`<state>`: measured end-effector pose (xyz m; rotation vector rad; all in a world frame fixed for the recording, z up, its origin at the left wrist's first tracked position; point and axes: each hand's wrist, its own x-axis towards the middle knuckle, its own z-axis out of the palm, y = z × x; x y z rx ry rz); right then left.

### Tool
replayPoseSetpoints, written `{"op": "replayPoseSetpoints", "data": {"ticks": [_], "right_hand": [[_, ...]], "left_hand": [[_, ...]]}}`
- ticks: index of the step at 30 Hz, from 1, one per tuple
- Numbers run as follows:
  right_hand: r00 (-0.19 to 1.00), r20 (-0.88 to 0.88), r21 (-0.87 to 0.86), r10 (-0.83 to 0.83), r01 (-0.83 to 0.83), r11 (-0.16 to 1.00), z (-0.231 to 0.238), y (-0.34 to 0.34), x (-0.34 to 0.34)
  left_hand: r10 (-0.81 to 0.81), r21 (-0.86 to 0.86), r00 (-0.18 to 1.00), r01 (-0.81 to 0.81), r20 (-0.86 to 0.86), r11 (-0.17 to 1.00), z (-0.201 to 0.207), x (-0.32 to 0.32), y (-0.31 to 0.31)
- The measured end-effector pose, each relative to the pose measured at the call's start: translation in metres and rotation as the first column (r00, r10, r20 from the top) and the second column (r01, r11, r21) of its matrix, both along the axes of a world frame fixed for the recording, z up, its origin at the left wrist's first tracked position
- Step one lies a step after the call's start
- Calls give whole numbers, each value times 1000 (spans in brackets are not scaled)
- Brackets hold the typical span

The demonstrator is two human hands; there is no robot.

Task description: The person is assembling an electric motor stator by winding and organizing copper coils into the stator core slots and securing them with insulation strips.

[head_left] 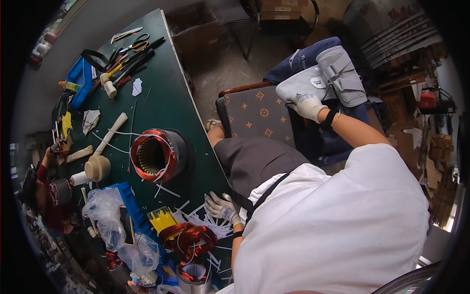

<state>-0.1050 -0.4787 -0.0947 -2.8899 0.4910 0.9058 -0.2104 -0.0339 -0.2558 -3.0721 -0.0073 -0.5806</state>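
Observation:
My right hand (307, 107), in a white work glove, has its fingers curled on the edge of a light grey support belt (297, 86). The belt lies over dark blue cloth (306, 58) beside a padded chair. My left hand (221, 208), gloved as well, rests with fingers apart at the table's edge, among white paper strips (198, 219). Near it lie a bundle of copper wire coils (188, 241) and yellow strips (162, 220). A stator with copper windings (155, 156) stands farther along the green table (169, 103).
A wooden mallet (100, 164), hand tools (129, 61), scissors (140, 43) and a blue tray (81, 85) lie on the table. Plastic bags (105, 215) and a second stator (193, 279) are at the near end. The patterned chair seat (259, 111) adjoins my legs. Another person (51, 196) is across the table.

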Motion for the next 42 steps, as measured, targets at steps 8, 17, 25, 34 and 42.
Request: {"op": "replayPoseSetpoints", "data": {"ticks": [8, 17, 25, 34, 42], "right_hand": [[929, -348, -159, 126, -191, 969, -56, 12, 5], [933, -300, -215, 199, -269, 939, -43, 9, -10], [278, -813, 379, 512, -415, 827, -19, 18, -146], [811, -246, 969, 530, 188, 161, 181, -33, -51], [432, -754, 590, -495, 776, -222, -83, -6, -84]], "left_hand": [[-3, -187, 990, -23, -140, 982, 48, 5, -17], [-9, -179, 985, -22, -171, 984, 57, 9, -20], [-5, -154, 986, -21, -164, 988, 57, 5, -25], [3, -114, 991, -18, -135, 993, 52, 2, -28], [13, -105, 989, -29, -150, 994, 55, 2, -28]]}}
